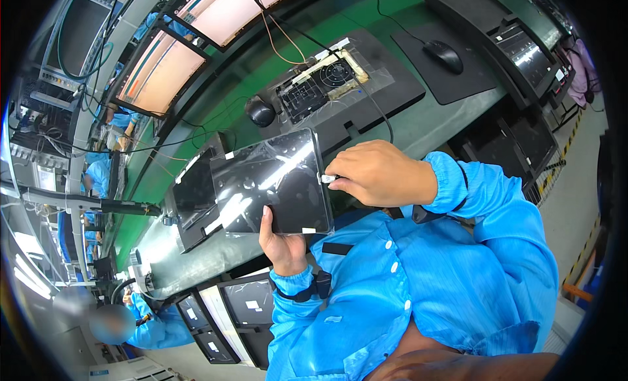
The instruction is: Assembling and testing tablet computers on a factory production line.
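A black tablet (pixel 271 184) with a glossy screen and clear film around its edges is held up in front of my body. My left hand (pixel 285 249) grips its lower edge, thumb over the screen and the other fingers hidden behind. At the right edge of the tablet, my right hand (pixel 383 175) pinches a small white plug-like piece (pixel 327 179) between thumb and fingers. That piece meets the edge; whether it sits inside a port I cannot tell. Small white labels mark the tablet's corners. Both wrists wear black bands over blue sleeves.
Behind the tablet, a black fixture (pixel 320 83) with a fan-like round part lies on the green bench. Two mice, one a black mouse (pixel 443 56), and a dark tray (pixel 196 191) are nearby. Monitors (pixel 160 73) line the far left. Another person in blue (pixel 157 322) is at lower left.
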Available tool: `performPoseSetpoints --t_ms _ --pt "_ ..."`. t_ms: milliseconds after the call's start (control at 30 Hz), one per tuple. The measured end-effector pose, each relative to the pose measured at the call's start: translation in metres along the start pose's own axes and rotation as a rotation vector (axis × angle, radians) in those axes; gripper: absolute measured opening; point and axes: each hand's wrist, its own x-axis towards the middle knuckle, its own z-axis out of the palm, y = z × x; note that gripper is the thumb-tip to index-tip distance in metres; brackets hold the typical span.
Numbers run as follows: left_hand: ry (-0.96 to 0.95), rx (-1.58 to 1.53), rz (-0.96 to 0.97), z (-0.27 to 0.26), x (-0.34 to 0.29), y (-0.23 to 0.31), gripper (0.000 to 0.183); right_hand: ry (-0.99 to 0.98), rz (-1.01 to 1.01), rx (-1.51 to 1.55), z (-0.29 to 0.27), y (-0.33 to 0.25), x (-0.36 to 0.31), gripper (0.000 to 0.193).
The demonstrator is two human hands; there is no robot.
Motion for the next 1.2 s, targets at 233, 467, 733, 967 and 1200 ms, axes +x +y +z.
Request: performPoseSetpoints --t_ms 233,467,733,967,1200 --pt "0.022 0.043 -0.009 0.020 0.002 -0.011 0.030 0.125 -0.147 -0.221 -0.005 0.010 0.012 0.019" --pt "-0.108 0.031 0.202 0.079 0.035 -0.047 0.043 0.185 0.697 1.005 0.012 0.023 -0.007 0.040" --pt "-0.680 1.101 -0.367 0.072 0.056 -0.017 0.049 0.414 0.891 1.191 -0.059 0.133 -0.018 0.025" --pt "-0.459 1.764 0.607 0.051 0.128 -0.008 0.068 0.407 0.976 1.087 -0.066 0.174 -0.011 0.025" --pt "-0.457 1.942 0.497 0.050 0.153 -0.025 0.107 0.210 1.151 0.835 -0.061 0.171 0.000 0.035"
